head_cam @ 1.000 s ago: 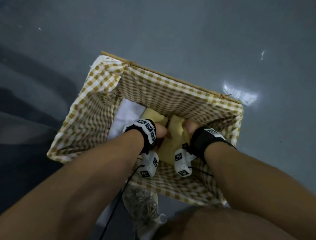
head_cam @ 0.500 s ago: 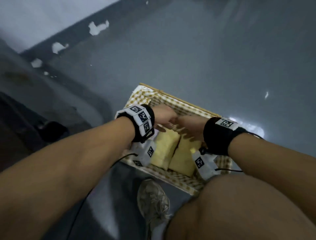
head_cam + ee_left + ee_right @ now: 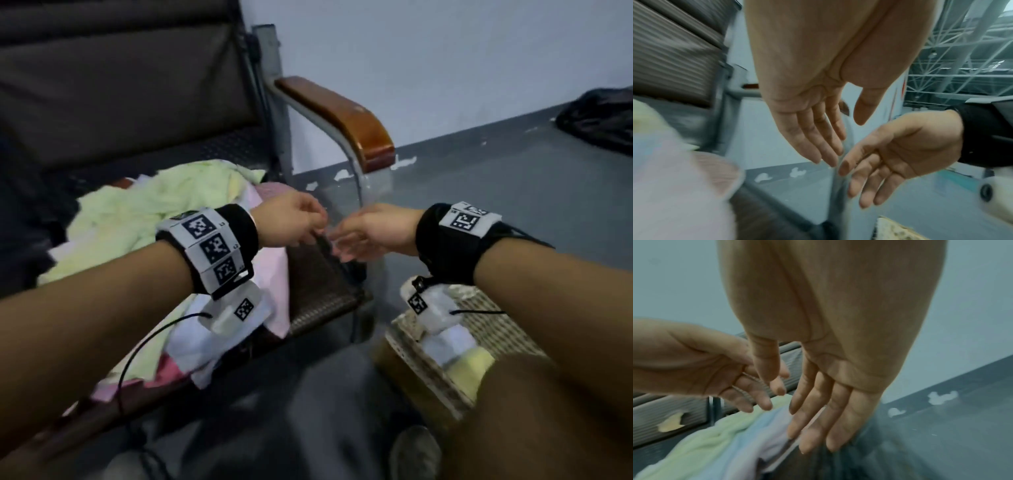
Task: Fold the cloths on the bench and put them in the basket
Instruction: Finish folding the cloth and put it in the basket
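Note:
A heap of loose cloths (image 3: 144, 212), pale green on top with pink and white below, lies on the dark bench seat (image 3: 318, 287) at the left. The checked basket (image 3: 421, 356) stands on the floor at the lower right, with a folded yellow cloth (image 3: 474, 363) and a white one showing inside, mostly hidden by my right arm. My left hand (image 3: 294, 222) and right hand (image 3: 359, 236) hover in the air above the bench's right end, fingertips almost meeting. Both are empty with relaxed straight fingers (image 3: 818, 146), as the right wrist view of my right hand (image 3: 818, 410) confirms.
The bench has a dark backrest (image 3: 120, 78) and a brown wooden armrest (image 3: 342, 116) on a grey metal frame just beyond my hands. A dark bag (image 3: 599, 116) lies on the grey floor at the far right. My shoe (image 3: 414, 452) is near the basket.
Both hands let go of the yellow cloths in the basket, rose out of it and swung left toward the bench. My view turned from the basket to the cloth heap.

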The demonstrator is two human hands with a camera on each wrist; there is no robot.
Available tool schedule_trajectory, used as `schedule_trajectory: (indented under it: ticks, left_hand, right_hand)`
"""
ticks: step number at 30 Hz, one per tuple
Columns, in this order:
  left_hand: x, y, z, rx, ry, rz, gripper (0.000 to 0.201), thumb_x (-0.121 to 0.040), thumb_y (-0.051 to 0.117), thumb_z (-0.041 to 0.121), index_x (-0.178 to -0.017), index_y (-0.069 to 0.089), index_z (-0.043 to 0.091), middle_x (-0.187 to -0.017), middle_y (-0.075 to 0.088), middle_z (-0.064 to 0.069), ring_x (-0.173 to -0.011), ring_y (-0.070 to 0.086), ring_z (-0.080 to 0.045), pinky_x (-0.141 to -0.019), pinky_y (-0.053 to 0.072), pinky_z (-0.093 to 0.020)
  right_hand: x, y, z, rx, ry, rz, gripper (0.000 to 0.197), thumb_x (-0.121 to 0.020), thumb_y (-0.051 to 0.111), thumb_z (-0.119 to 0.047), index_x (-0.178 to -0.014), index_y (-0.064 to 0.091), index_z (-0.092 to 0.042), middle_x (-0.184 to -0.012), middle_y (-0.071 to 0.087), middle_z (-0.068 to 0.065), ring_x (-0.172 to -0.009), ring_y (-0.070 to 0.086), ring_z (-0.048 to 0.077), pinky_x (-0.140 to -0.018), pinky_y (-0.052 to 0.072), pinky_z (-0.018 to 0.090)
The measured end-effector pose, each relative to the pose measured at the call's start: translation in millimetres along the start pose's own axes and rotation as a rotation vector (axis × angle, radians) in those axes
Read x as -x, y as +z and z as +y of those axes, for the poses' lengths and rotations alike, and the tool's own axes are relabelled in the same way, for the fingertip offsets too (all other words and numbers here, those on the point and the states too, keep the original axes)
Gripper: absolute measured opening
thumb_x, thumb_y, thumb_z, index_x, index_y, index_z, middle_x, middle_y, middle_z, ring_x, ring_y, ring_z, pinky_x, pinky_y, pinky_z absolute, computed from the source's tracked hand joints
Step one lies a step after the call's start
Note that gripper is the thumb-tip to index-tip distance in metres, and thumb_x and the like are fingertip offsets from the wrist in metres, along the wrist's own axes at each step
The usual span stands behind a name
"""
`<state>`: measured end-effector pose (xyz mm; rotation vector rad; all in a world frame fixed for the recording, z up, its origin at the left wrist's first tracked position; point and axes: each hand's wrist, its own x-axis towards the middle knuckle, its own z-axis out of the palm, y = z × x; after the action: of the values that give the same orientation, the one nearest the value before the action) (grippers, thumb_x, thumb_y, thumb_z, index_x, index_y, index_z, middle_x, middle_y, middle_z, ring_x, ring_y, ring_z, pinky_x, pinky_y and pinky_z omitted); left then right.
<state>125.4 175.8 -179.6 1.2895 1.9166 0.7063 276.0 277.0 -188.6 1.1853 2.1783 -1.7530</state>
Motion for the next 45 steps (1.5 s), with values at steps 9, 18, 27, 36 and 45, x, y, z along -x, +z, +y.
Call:
schedule_trajectory:
  ticks: [9, 18, 27, 36, 45]
  left_hand:
    - [100, -83, -148, -0.356, -0.280, 0.298, 0.045, -0.090, 0.064, 0.035, -0.132, 0.056, 0.022, -0.137, 0.053, -0.006, -0.119, 0.054, -0.027, -0.099, 0.046, -0.038]
    - [107, -84, -220, -0.328, -0.462, 0.462, 0.077, -0.085, 0.068, 0.043, -0.147, 0.029, 0.019, -0.126, 0.058, -0.010, -0.100, 0.061, -0.031, -0.077, 0.052, -0.038]
    - [114, -88, -182, -0.027, -0.084, 0.650, 0.013, -0.091, 0.065, 0.035, -0.083, 0.065, 0.025, -0.074, 0.062, 0.004, -0.070, 0.055, -0.015, -0.063, 0.043, -0.031]
    - [143, -102, -193, 0.066, -0.152, 0.746, 0.042, -0.088, 0.064, 0.021, -0.127, 0.051, 0.028, -0.112, 0.060, 0.004, -0.100, 0.059, -0.016, -0.075, 0.046, -0.023]
    - [129, -99, -155, 0.229, 0.031, 0.840, 0.022, -0.091, 0.059, 0.023, -0.106, 0.073, 0.015, -0.106, 0.074, -0.004, -0.103, 0.066, -0.024, -0.093, 0.051, -0.046]
  right_hand:
    - [-60, 138, -101, 0.107, -0.169, -0.096, 0.026, -0.099, 0.058, -0.022, -0.118, 0.066, -0.007, -0.107, 0.069, 0.008, -0.088, 0.066, 0.020, -0.077, 0.048, 0.029]
    - [-111, 186, -82, 0.362, -0.269, -0.080, 0.033, -0.095, 0.062, -0.018, -0.127, 0.061, -0.011, -0.098, 0.064, 0.007, -0.087, 0.061, 0.023, -0.078, 0.049, 0.034]
    - [-133, 178, -93, 0.681, -0.506, 0.091, 0.064, -0.082, 0.073, -0.017, -0.141, 0.051, -0.028, -0.110, 0.060, 0.015, -0.094, 0.064, 0.031, -0.091, 0.054, 0.038]
    - [-118, 180, -128, 0.582, -0.843, 0.376, 0.011, -0.087, 0.070, -0.022, -0.094, 0.076, -0.016, -0.113, 0.057, 0.007, -0.112, 0.047, 0.027, -0.098, 0.040, 0.035]
    - [-98, 174, -127, 0.374, -0.791, 0.089, 0.019, -0.083, 0.073, -0.027, -0.096, 0.059, -0.026, -0.082, 0.066, -0.004, -0.071, 0.057, 0.010, -0.069, 0.044, 0.019]
